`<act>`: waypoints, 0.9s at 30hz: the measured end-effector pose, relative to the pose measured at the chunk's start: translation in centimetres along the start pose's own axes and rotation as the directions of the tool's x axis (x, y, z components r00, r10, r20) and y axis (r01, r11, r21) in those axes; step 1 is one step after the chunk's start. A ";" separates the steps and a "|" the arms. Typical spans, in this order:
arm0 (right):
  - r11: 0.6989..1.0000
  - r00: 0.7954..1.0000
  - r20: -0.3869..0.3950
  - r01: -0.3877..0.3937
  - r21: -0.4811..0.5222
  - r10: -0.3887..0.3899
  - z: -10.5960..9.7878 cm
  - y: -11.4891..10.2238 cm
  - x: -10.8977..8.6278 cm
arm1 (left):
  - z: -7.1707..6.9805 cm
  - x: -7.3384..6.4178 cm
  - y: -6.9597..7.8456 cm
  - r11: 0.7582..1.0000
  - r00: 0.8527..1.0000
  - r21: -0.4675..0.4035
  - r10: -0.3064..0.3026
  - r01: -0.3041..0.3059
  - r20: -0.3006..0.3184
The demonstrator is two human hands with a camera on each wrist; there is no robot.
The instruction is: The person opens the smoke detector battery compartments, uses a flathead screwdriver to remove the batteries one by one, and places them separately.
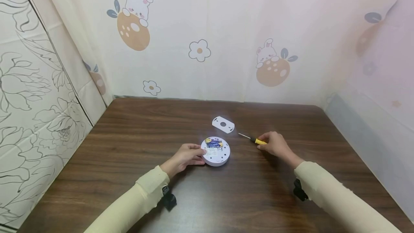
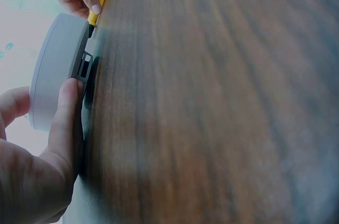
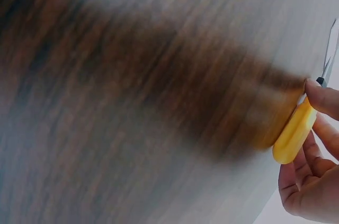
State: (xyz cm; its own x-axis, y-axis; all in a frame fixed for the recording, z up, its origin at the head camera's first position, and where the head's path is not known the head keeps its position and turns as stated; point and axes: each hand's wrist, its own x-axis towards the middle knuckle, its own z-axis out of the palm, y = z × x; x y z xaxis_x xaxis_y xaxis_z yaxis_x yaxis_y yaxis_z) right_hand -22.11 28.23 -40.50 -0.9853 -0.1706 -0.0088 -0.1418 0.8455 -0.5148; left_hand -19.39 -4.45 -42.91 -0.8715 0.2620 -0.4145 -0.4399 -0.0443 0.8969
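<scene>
A round white smoke detector, with a printed label on its upward face, is at the middle of the table. My left hand grips its left edge, the thumb on top and fingers at the side. In the left wrist view the detector shows a small slotted part at its rim, close to the tabletop. To the right, my right hand pinches a screwdriver by its yellow and black handle. The metal shaft points left toward the detector, apart from it. The yellow handle lies between thumb and fingers in the right wrist view.
Behind the detector lies a flat white mounting plate with a round central hole. The brown wooden table ends at a patterned curtain at the back. A flower-patterned panel stands along the left.
</scene>
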 end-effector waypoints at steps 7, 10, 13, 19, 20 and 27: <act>1.000 1.000 0.013 0.029 -0.001 -0.029 -1.2 -0.3 0.0 | 0.0 0.0 0.0 1.000 1.000 0.009 -0.012 0.012 -0.013; 0.999 0.999 0.006 0.045 -0.005 -0.045 -1.7 -0.5 0.1 | 0.0 -0.1 0.1 1.000 1.000 0.015 -0.010 0.011 -0.016; 0.998 0.998 -0.004 0.058 -0.012 -0.058 -2.1 -0.8 0.2 | 0.0 -0.1 0.1 1.000 1.000 0.016 -0.014 0.014 -0.020; 0.995 0.996 -0.009 0.094 -0.015 -0.094 -2.6 -2.1 0.3 | 0.1 -0.1 0.2 1.000 1.000 0.019 -0.015 0.016 -0.018; 0.995 0.995 -0.006 0.103 -0.015 -0.103 -2.6 -2.4 0.3 | 0.1 -0.1 0.1 1.000 1.000 0.020 -0.013 0.014 -0.016; 0.985 0.985 -0.016 0.171 -0.019 -0.171 -2.1 -5.0 0.8 | 0.1 -0.1 0.1 1.000 1.000 0.013 -0.010 0.010 -0.004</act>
State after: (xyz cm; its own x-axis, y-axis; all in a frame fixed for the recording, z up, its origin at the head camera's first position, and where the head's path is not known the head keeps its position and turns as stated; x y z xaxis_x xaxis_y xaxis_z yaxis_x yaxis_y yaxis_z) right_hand -22.40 24.98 -36.12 -0.9478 -0.3048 0.0936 -0.3101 0.8132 -0.4924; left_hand -19.31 -4.41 -42.75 -0.8678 0.2585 -0.4244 -0.4462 -0.0292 0.8945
